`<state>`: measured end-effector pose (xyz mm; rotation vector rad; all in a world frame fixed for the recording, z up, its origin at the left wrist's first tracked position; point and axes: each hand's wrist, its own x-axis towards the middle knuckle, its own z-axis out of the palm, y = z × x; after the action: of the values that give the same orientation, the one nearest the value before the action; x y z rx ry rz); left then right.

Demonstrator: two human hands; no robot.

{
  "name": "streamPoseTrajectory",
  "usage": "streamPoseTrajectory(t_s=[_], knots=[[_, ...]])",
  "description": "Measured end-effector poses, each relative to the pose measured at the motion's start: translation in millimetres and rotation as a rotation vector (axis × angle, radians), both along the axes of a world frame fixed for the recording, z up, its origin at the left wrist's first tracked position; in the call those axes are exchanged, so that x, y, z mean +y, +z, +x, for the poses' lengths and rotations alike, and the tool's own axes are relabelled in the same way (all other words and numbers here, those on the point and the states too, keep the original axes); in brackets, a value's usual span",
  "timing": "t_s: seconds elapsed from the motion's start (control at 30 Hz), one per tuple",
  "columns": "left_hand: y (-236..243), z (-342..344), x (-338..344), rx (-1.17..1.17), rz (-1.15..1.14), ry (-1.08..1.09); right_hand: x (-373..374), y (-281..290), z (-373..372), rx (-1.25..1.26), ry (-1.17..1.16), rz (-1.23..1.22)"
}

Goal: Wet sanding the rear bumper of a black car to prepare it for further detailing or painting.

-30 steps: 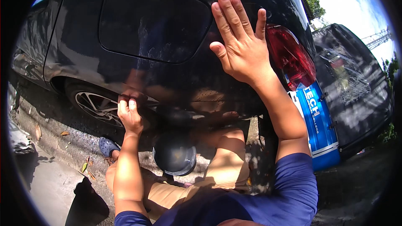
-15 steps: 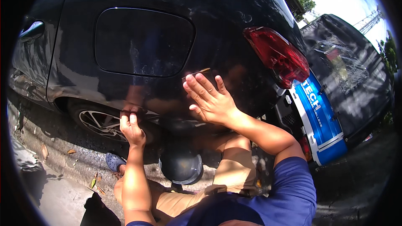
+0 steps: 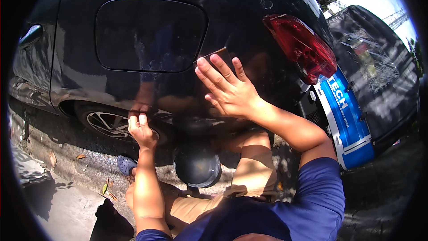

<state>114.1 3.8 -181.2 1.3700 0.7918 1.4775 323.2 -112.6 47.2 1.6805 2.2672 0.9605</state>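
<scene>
My right hand lies with its fingers stretched out against the glossy black car panel, just right of the lower corner of the fuel door. Under its fingertips a thin dark sheet sticks out, mostly covered by the hand; I cannot tell its kind. My left hand is closed in a pinch at the lower edge of the panel, above the rear wheel. What its fingers hold, if anything, is hidden. Pale smears mark the fuel door and the panel under it.
A black bucket stands between my legs. The red tail light sits at the right, with a dark covered vehicle bearing a blue panel behind it. A door handle is at far left. Dry leaves lie on the concrete.
My right hand has slid upward on the panel with the dark sheet, beside the fuel door. My left hand keeps its pinch by the wheel arch. The whole view has shifted slightly.
</scene>
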Motion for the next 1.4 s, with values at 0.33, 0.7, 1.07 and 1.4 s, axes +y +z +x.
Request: streamPoseTrajectory(t_s=[0.33,0.7,1.07,1.4], knots=[[-2.3,1.4,0.8,0.096,0.089,0.063,-11.3,-8.9,6.9,-0.104,0.127,-0.093],[-19.9,-1.1,0.3,0.022,-0.027,0.001,6.1,-27.0,10.5,-0.102,-0.013,0.161],[-15.4,1.5,-2.0,-0.197,-0.118,-0.029,45.0,21.3,-37.6,0.249,-0.249,0.288],[-2.6,4.3,-8.0,-0.210,-0.176,-0.013,57.2,21.2,-49.7,0.332,-0.289,0.353]])
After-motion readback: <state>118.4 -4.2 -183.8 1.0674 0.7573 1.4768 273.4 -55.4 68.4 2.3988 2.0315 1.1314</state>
